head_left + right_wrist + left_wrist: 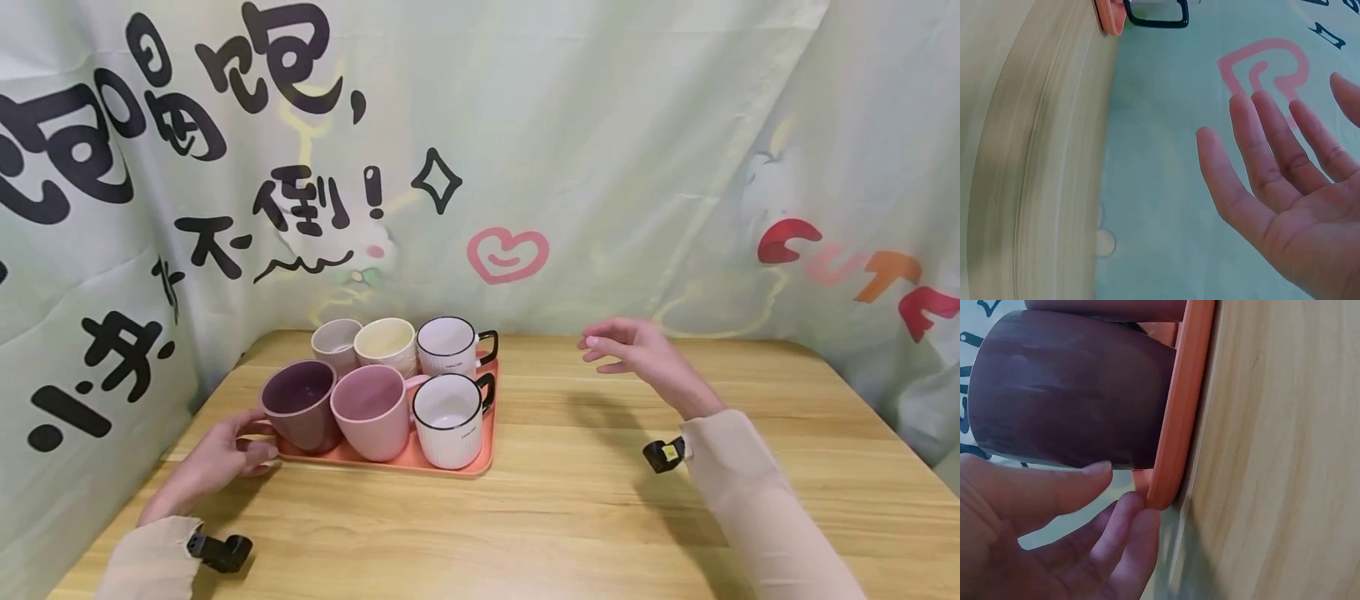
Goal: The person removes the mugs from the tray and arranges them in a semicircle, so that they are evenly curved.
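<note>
Mugs (382,433) stand on an orange tray (487,437) left on the table (585,517), relaxed left hand (217,456) fingers touching its near-left corner, while the right hand (637,348) hovers farther right, fingers released.

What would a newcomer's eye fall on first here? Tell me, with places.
Probably the bold black lettering on the left of the backdrop. Next, six cups crowded on an orange tray, the left hand at its near left corner. The right hand hovers to the tray's right.
</note>
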Demonstrator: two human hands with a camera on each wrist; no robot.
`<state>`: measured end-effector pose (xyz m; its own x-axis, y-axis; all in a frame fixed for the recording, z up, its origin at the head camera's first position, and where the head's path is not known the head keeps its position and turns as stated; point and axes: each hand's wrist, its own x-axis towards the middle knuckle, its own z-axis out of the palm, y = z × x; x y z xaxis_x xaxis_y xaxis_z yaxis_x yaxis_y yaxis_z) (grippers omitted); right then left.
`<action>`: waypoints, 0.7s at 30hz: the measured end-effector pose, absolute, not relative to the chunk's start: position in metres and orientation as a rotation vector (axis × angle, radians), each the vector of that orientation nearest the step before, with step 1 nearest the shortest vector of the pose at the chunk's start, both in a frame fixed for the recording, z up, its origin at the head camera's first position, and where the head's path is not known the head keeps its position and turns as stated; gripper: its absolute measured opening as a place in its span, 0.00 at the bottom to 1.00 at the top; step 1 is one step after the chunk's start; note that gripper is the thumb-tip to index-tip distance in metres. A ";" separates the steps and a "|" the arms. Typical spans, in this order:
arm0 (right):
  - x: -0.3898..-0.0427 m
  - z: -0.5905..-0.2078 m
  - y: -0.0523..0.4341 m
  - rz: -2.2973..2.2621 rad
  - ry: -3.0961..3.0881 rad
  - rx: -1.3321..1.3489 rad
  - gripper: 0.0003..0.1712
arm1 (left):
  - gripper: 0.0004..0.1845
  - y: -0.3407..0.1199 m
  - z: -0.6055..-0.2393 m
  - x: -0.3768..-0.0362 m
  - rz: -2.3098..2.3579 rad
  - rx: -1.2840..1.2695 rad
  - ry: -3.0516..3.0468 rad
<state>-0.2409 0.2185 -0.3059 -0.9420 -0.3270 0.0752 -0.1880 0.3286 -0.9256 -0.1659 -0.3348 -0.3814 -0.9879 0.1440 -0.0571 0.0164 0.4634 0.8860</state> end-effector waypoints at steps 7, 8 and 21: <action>-0.247 -0.304 0.204 -1.700 2.420 -0.502 0.23 | 0.39 -0.334 -0.385 -0.168 1.580 0.158 2.499; -0.247 -0.304 0.202 -1.705 2.410 -0.510 0.23 | 0.39 -0.333 -0.385 -0.168 1.559 0.154 2.517; -0.254 -0.308 0.180 -1.714 2.298 -0.529 0.20 | 0.43 -0.339 -0.396 -0.171 1.497 0.026 2.533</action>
